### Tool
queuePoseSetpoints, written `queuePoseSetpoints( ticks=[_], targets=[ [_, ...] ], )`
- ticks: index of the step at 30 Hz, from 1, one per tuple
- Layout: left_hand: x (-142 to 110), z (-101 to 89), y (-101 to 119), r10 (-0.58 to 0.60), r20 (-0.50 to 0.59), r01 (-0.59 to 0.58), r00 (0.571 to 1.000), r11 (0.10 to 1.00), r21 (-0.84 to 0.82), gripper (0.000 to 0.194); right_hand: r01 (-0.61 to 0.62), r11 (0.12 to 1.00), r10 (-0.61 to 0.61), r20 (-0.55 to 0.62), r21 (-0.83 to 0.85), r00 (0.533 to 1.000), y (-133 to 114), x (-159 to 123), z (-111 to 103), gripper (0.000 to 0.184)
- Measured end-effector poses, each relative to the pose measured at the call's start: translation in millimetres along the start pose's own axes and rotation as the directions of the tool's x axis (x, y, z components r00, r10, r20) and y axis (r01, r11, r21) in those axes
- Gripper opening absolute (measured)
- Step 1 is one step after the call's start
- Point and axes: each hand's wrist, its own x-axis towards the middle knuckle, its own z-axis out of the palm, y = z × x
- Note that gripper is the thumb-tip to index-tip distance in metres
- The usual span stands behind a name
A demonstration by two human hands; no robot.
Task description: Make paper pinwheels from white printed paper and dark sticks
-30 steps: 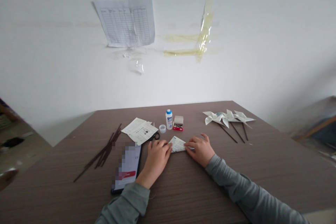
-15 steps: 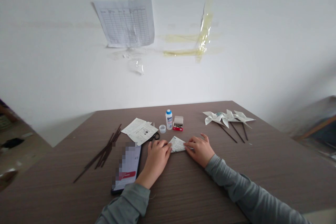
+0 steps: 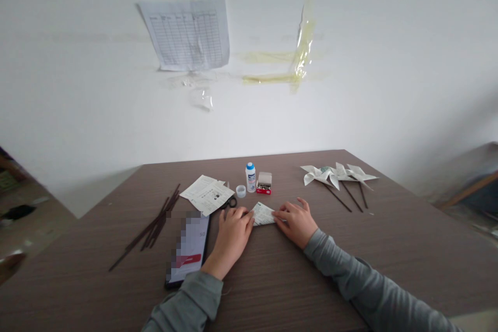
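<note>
- A folded piece of printed paper (image 3: 263, 213) is placed flat on the wood-grain table (image 3: 280, 285), between the two hands, just in front of the small red box (image 3: 264, 190).
- Its left corner is covered by the left hand (image 3: 229, 236), with the fingers curled close together; whether the corner is pinched or only pressed down cannot be told.
- Its right corner appears to be pinched between the thumb and index finger of the right hand (image 3: 298, 223), with the other fingers loosely spread.
- A fold seems to be in hand: the edges are best lined up before firm pressure is applied, since a skewed crease is hard to correct in thin paper.
- The left corner is best pinned while the crease is smoothed by a fingertip towards the right.
- Even, light tension is called for; if the corners are pulled apart too hard, the paper could be slipped out of line or torn.
</note>
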Motion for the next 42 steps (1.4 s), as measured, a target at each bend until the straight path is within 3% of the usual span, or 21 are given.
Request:
queuePoseSetpoints(
  ticks=[14,21,31,42],
  targets=[
    [0.3,4.4,-2.1,0.013,-0.025,-0.014,1.000,1.000,-0.028,0.045,0.015,1.000,-0.016,-0.013,-0.013,1.000,-1.1,0.5,-0.1,0.029],
    [0.1,1.5,2.8,-0.005,-0.013,0.005,1.000,1.000,-0.022,0.043,-0.011,0.999,0.013,0.035,-0.037,0.999,-4.6,2.1,-3.4,0.033],
    [0.7,2.4,2.0,0.002,-0.008,-0.002,1.000,1.000,-0.011,0.050,0.003,0.999,-0.004,-0.014,-0.038,1.000,-5.8,2.1,-6.0,0.025],
    [5.3,-9.4,16.2,-0.058,0.046,0.059,0.997,0.998,-0.007,0.034,0.008,0.999,-0.010,-0.053,-0.043,0.999,-0.9,1.8,8.8,0.025]
  ],
)
